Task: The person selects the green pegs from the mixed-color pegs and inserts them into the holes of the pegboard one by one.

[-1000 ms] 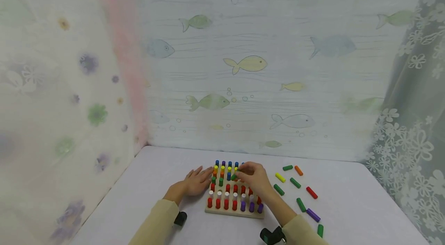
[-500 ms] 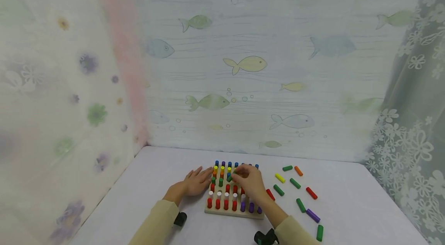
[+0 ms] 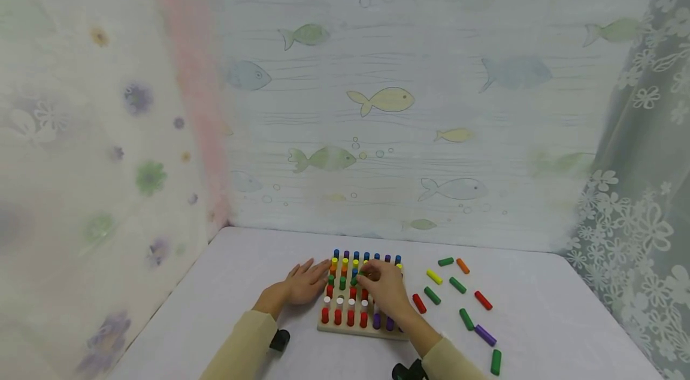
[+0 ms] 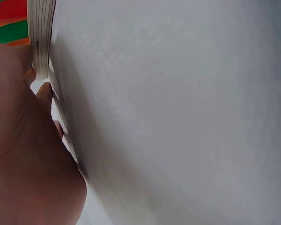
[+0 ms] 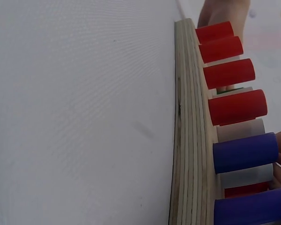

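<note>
A wooden pegboard (image 3: pixel 360 332) stands on the table, set with rows of coloured pegs. My right hand (image 3: pixel 386 289) is over its middle and pinches a green peg (image 3: pixel 354 280) between thumb and fingertips, in line with two standing green pegs (image 3: pixel 342 283). Part of the board's right side is hidden behind this hand. My left hand (image 3: pixel 308 283) lies flat on the table with its fingers spread, the fingertips at the board's left edge. In the left wrist view, that hand's fingers reach the layered board edge (image 4: pixel 39 37). Red pegs (image 5: pixel 238 107) line the front edge in the right wrist view.
Loose pegs lie scattered right of the board, among them a red peg (image 3: pixel 419 303), a yellow peg (image 3: pixel 434 276), an orange peg (image 3: pixel 463 265) and a purple peg (image 3: pixel 486 334). The white-covered table (image 3: pixel 259 248) meets a fish-patterned cloth behind and a lace curtain (image 3: pixel 641 230) at the right.
My right hand has shifted left and slightly nearer with the green peg, into line with the green row. Pegs at the board's back right and a loose red peg are uncovered. The left hand stays put.
</note>
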Demonstrator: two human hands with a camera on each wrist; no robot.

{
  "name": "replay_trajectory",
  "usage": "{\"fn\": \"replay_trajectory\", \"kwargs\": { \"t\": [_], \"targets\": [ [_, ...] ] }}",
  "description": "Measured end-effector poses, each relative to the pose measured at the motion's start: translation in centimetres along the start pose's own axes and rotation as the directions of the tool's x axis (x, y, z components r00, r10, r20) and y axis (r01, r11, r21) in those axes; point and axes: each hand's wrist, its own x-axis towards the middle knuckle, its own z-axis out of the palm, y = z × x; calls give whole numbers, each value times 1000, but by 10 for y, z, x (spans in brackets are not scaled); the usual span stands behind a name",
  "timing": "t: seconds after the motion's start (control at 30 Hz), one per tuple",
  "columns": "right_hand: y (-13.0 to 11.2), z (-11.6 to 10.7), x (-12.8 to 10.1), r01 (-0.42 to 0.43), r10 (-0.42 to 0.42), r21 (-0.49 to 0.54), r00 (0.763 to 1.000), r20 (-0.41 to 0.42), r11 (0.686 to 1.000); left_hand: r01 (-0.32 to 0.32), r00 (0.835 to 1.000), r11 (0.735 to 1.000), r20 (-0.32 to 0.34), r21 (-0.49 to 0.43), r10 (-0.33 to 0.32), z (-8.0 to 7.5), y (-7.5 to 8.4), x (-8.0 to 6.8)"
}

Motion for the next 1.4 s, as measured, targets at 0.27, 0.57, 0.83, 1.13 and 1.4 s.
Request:
{"fn": "replay_trajectory", "kwargs": {
  "t": [0.27,0.57,0.83,1.13,1.4],
  "targets": [
    [0,0,-3,36,-36,-25,999,-3,999,6,1000,1000,10,4,-6,-2,3,0],
    [0,2,-4,57,-56,-56,998,15,997,22,1000,1000,-1,21,-22,-7,13,-8],
    [1,2,-5,64,-62,-65,997,41,996,7,1000,1000,7,2,-7,-4,5,-3],
    [0,1,-5,86,-83,-73,995,48,994,-6,1000,1000,-2,4,6,4,-6,5],
    [-1,1,-5,88,-82,-86,994,78,992,12,1000,1000,9,-1,-12,-6,8,-6]
  ]
}}
